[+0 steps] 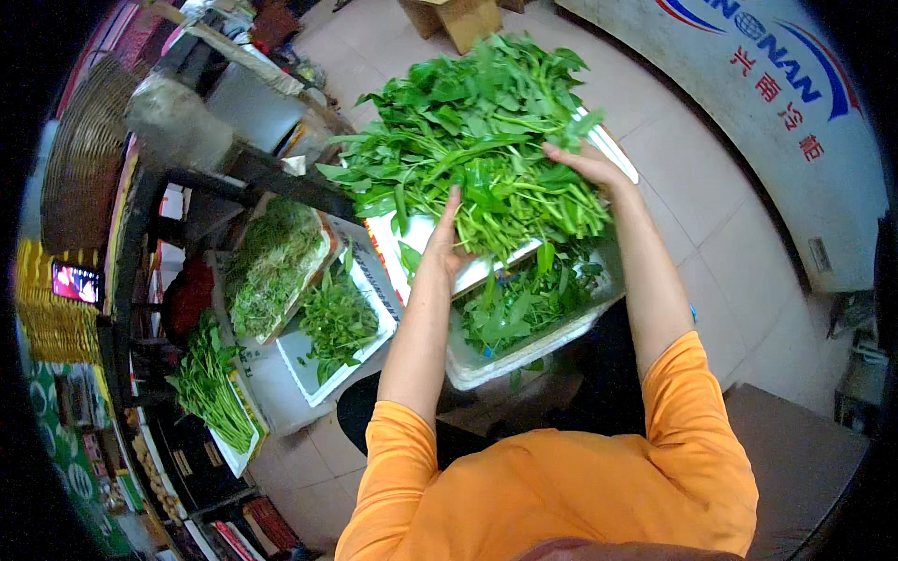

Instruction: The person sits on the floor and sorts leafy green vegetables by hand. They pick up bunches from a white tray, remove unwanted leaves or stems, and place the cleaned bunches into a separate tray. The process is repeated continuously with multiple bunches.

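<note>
A large heap of leafy greens (484, 133), with the look of water spinach, lies on a white foam lid (396, 235). Its cut stems point towards me. My left hand (442, 249) grips the near left side of the stems, thumb on top. On the right, my right hand (593, 165) holds the heap with its thumb over the leaves. The other fingers of both hands are largely hidden by the greens. Beneath the lid stands a foam box (484, 373), and more greens (523, 308) show inside it.
To the left are a white foam box (309, 393) of greens, a tray of fine herbs (273, 259) and stemmed greens (217, 400) on a white board. Shelving (189, 449) lines the left side. A chest freezer (758, 140) curves along the right, and a wooden stool (459, 21) stands ahead.
</note>
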Demonstrator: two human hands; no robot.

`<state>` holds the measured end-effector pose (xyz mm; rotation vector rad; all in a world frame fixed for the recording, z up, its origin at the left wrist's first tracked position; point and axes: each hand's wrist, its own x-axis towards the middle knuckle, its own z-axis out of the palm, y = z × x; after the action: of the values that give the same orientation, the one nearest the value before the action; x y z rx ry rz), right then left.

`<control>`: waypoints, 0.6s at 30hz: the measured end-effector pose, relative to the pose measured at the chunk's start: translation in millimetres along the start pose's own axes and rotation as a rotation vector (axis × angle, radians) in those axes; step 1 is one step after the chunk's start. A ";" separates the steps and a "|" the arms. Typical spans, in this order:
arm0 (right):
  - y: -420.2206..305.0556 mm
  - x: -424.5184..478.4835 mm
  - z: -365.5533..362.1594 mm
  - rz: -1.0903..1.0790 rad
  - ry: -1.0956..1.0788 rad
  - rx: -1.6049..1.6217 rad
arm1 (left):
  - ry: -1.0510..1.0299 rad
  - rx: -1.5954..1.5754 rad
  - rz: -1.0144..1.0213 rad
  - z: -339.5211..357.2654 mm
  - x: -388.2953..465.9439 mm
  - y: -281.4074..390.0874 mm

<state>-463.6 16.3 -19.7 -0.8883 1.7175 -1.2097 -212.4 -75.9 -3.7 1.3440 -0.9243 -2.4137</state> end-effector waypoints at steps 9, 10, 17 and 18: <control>5.6 1.4 30.9 -0.074 -0.052 0.363 | -0.013 -0.178 0.220 2.1 25.4 -19.1; 5.1 0.3 31.4 -0.103 -0.002 0.313 | -0.079 -0.152 0.255 7.5 22.6 -17.4; -13.3 -23.0 29.6 0.132 0.130 0.473 | 0.029 -0.090 0.459 18.5 14.5 -7.2; -18.7 -26.9 38.9 0.039 0.062 0.511 | -0.178 -0.150 0.529 -2.4 21.9 -9.6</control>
<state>-415.8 20.6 -3.0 -0.5100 1.3643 -1.5646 -221.6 -79.8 -25.6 0.7225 -0.9693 -2.1521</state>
